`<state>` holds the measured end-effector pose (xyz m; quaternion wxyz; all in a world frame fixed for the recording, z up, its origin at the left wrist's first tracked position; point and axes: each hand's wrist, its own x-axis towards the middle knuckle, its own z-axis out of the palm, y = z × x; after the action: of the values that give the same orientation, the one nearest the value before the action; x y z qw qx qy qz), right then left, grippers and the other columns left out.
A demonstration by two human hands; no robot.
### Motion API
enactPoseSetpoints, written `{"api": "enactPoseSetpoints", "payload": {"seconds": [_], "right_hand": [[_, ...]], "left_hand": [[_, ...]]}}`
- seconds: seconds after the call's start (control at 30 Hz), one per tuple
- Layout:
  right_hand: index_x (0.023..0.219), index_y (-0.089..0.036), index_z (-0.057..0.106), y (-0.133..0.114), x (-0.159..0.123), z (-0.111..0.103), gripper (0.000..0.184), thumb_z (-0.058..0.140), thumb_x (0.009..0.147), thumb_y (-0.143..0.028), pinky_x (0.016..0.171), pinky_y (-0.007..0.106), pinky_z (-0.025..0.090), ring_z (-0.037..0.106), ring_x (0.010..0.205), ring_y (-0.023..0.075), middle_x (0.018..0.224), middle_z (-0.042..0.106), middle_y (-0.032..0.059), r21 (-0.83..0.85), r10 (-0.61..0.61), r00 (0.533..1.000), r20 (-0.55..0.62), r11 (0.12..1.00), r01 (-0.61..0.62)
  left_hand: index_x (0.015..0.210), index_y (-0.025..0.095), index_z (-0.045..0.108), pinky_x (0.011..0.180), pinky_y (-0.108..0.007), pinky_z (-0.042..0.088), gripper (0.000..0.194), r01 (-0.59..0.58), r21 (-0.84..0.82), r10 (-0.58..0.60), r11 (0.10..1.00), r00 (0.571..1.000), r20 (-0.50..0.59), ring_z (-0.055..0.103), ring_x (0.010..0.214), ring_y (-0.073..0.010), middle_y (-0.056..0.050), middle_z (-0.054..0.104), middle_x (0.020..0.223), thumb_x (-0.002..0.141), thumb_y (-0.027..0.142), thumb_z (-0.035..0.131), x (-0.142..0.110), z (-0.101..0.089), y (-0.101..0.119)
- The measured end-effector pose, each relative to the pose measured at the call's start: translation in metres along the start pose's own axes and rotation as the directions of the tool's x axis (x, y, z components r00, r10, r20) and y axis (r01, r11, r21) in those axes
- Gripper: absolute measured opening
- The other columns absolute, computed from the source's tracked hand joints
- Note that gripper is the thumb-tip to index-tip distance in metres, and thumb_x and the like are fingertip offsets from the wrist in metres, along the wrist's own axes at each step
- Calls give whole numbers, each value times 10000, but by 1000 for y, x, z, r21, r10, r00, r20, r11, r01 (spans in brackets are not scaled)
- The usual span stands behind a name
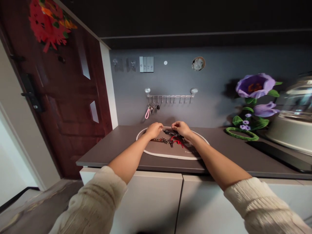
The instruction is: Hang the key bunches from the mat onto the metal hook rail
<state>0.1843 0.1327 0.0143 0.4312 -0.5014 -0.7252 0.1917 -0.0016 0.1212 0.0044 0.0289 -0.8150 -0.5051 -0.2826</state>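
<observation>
My left hand [154,130] is closed, thumb and fingers pinched together at the far rim of an oval brown mat [165,153] with a pale border. At the same rim, a short way to the right, my right hand [182,128] pinches the edge too. A strip of that border shows between my fingertips. On the mat, just under my hands, lie several bunched keys [164,140] and a red cord [179,142]. Dark keys [168,132] lie nearer the far rim, partly covered by my right hand.
A clear hook rail [170,96] on the grey wall carries keys with a pink loop [147,113] at its left end. Purple crocheted flowers [254,86], a dark flat slab [275,154] and a white appliance [290,130] stand right. A dark red door [73,97] is left.
</observation>
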Motion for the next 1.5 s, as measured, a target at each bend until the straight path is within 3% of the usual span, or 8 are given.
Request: {"api": "enactPoseSetpoints", "payload": {"seconds": [0.17,0.37,0.83,1.1,1.5], "right_hand": [[754,-172,658,4,-1,-3,99,589,683,-181,658,210,409,577,677,122,731,658,23,-328,-36,999,37,943,47],[839,-166,674,-1,-4,-1,160,559,729,-184,684,205,415,605,776,149,853,679,56,-458,-71,994,83,883,101],[837,-158,690,-5,-2,3,179,553,723,-156,714,220,413,608,821,173,882,680,79,-485,-74,990,123,866,125],[851,-164,686,-3,0,4,181,556,725,-179,710,210,413,610,813,164,874,682,70,-507,-74,990,121,853,125],[844,-175,680,-8,-3,3,173,556,725,-176,694,189,410,609,796,140,865,683,51,-511,-69,990,127,850,125]], "left_hand": [[1097,256,545,822,-287,401,332,-67,141,50,988,991,123,536,984,-187,-48,576,1119,799,176,423,13,-2,7],[1102,290,548,801,-275,397,356,-171,190,138,967,975,172,547,971,-183,-43,596,1084,815,164,379,18,3,12],[882,228,650,768,-266,358,170,-181,179,160,967,979,126,556,894,-182,-44,637,922,765,210,529,13,4,10],[836,222,662,744,-256,355,157,-203,213,185,956,978,100,559,863,-169,-41,651,903,770,227,520,15,1,7],[787,164,675,664,-217,378,144,-71,-84,74,994,996,40,556,714,-128,-29,664,778,723,193,549,12,-10,8]]}}
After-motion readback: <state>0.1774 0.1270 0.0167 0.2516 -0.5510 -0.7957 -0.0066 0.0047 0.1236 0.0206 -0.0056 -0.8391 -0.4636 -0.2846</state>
